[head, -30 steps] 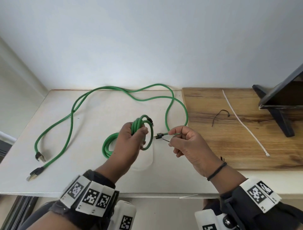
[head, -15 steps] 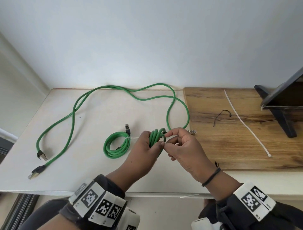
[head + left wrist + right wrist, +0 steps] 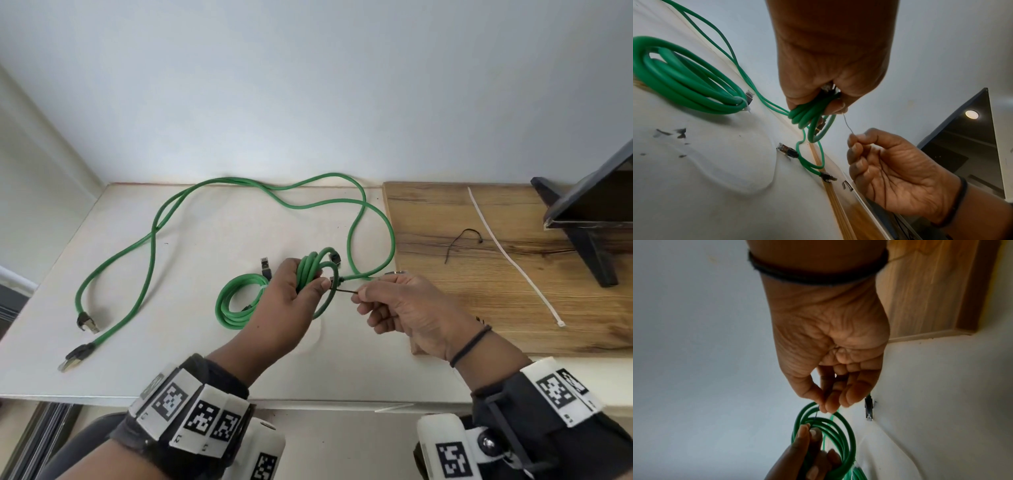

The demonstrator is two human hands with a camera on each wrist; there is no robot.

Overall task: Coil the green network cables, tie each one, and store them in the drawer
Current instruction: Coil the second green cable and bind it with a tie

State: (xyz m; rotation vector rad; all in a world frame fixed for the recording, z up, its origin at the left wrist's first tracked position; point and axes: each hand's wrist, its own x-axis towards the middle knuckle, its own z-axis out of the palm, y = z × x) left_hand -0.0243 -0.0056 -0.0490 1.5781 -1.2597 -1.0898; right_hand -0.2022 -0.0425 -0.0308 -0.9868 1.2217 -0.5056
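My left hand [image 3: 310, 282] grips a small coil of green network cable [image 3: 317, 270] a little above the white table [image 3: 191, 346]. A thin black tie [image 3: 346, 291] runs from the coil to my right hand [image 3: 359, 295], which pinches its tail between thumb and forefinger. The left wrist view shows the coil [image 3: 807, 116] in my fist and the tie [image 3: 846, 125] stretched taut. A second coil [image 3: 236, 305], bound with a white tie, lies on the table just left of my left hand. Two long loose green cables [image 3: 150, 240] sprawl across the table.
A wooden board [image 3: 513, 308] covers the table's right part. On it lie a long white zip tie [image 3: 513, 257], a loose black tie [image 3: 460, 241] and a dark stand [image 3: 589, 233]. A wall runs behind. The loose cables' plugs [image 3: 85, 322] lie near the left front edge.
Half a second ago both hands met at the coil. My right hand has since drawn away to the right, pulling the black tie's tail out straight. My left hand keeps its hold on the coil.
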